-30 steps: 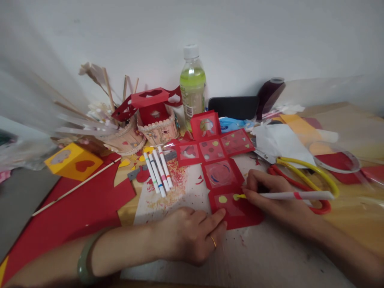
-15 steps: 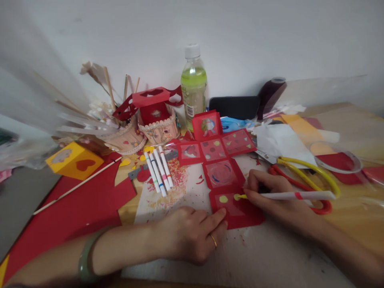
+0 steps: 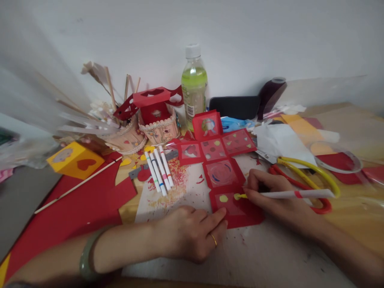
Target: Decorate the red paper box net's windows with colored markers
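Observation:
My right hand (image 3: 270,192) pinches a yellow marker (image 3: 285,195) with a white barrel and a red band. The marker's tip touches a small yellow dot (image 3: 237,197) on the nearest panel of a red paper box cutout (image 3: 240,211), unfolded flat in a cross shape. Another yellow dot (image 3: 223,198) lies to its left. My left hand (image 3: 198,236) rests at that panel's lower left edge, fingertips pressing on the paper; its thumb is hidden. Other panels bear dots, triangles, a heart and a blue-marked circle (image 3: 220,173).
Several white markers (image 3: 159,172) lie left of the cutout on a stained white sheet (image 3: 168,272). Red-and-yellow-handled scissors (image 3: 325,178) lie by my right hand. A bottle (image 3: 194,88), decorated baskets (image 3: 159,130) and a dark phone (image 3: 234,107) stand behind. A yellow box (image 3: 75,160) sits left.
Almost nothing differs. The view has shifted very slightly, while both hands and the marker tip keep their places on the red cutout.

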### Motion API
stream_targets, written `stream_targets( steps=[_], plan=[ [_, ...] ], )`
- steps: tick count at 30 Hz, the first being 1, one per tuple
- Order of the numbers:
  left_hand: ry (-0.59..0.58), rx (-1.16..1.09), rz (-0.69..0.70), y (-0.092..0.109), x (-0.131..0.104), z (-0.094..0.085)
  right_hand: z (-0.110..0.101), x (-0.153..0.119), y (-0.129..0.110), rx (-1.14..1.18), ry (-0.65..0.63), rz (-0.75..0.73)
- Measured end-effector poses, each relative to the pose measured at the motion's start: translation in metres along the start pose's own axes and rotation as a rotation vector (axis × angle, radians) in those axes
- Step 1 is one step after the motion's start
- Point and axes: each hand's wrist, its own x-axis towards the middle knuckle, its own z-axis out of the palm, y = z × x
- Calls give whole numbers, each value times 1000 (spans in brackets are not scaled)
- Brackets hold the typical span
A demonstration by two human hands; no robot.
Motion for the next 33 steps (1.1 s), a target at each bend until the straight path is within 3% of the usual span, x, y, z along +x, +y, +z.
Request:
stream_targets(
  steps=[4,8,10,12,16,18,27,31,33],
  plan=[
    [-17,0,4,0,0,-1,-2,0,0,60,36,33],
    [8,5,2,0,1,-1,-6,0,0,143,267,62],
    [8,8,-1,0,1,0,-6,0,-1,166,317,49],
    [4,11,-4,1,0,1,-4,-2,-4,201,268,27],
    [-18,22,-4,1,-1,1,2,-7,-11,202,-23,21],
    [-34,33,1,1,-1,1,5,-7,-14,160,-97,15],
    [-15,18,-12,1,1,0,6,-4,-13,-31,-145,-2],
    [-23,-5,-21,1,0,1,7,-5,-14,-1,-126,13],
    [-21,-19,-18,1,-1,0,5,-4,-13,78,-55,30]
  ],
)
